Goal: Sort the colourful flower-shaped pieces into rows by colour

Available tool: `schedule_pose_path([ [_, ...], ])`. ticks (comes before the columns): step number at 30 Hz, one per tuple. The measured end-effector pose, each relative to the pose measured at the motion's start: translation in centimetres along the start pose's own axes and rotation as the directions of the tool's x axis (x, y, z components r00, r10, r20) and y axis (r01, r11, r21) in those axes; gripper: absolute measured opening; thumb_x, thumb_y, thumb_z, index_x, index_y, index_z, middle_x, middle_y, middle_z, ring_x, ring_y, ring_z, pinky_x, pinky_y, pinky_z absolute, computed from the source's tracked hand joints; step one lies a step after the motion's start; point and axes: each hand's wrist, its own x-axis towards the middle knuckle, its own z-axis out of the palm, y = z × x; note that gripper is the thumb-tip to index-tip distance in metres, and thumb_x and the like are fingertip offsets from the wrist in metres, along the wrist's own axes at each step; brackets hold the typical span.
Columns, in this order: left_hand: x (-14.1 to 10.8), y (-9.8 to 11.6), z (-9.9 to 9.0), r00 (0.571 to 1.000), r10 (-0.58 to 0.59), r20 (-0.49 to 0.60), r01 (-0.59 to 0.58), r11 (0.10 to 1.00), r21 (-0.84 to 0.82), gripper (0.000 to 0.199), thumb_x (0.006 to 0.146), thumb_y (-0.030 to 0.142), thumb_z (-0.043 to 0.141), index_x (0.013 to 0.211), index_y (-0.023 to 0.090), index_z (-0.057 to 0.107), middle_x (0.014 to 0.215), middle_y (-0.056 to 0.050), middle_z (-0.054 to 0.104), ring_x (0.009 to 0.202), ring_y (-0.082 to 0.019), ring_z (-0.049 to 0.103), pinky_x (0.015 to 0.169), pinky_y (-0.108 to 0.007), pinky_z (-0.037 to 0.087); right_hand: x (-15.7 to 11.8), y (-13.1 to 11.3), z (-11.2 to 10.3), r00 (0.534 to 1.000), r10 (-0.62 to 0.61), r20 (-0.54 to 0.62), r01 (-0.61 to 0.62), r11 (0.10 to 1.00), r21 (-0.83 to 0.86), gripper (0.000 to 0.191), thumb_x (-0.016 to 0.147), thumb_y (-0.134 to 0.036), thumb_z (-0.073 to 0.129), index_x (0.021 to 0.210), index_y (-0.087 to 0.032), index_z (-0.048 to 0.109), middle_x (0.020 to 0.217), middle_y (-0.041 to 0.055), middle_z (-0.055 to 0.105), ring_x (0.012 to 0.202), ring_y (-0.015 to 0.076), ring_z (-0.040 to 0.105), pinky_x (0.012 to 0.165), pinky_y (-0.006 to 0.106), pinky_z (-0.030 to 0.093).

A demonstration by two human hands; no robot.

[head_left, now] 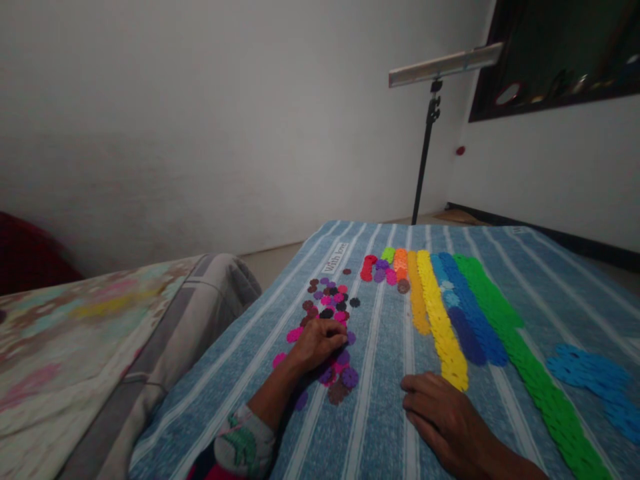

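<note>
Mixed discs [327,313] lay on the striped cloth [385,333] around the left hand [314,343], a purple disc [351,338] beside its bunched fingers; grip undetermined. The right hand [445,413], fingers alongside each other, grip likewise undetermined, lay near the yellow row [440,320].

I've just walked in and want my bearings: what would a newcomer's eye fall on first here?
Probably the long green row and yellow row of small pieces, right of centre on the striped cloth. Next, the left hand at a loose pile of pink, purple, brown and black pieces, and the right hand near the yellow row's lower end. Behind the cloth, a pale bar on a black stand rises against the white wall.
</note>
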Motion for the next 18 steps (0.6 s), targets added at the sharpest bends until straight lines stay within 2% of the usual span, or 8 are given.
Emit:
schedule_pose_path([
  [18, -0.23, 0.04, -0.14, 1.000, 0.012, -0.028, -0.012, 1.000, 0.002, 0.020, 0.076, 0.028, 0.058, 0.071, 0.014, 0.070, 0.067, -0.001, 0.062, 0.063, -0.012, 0.051, 0.060, -0.023, 0.038, 0.06, -0.10, -0.20, 1.000, -0.006, -0.012, 0.006, 1.000, 0.010, 0.021, 0.090, -0.007, 0.048, 0.092, -0.020, 0.063, 0.098, 0.0067, 0.070, 0.085, 0.0170, 0.066, 0.073, 0.029, 0.054],
])
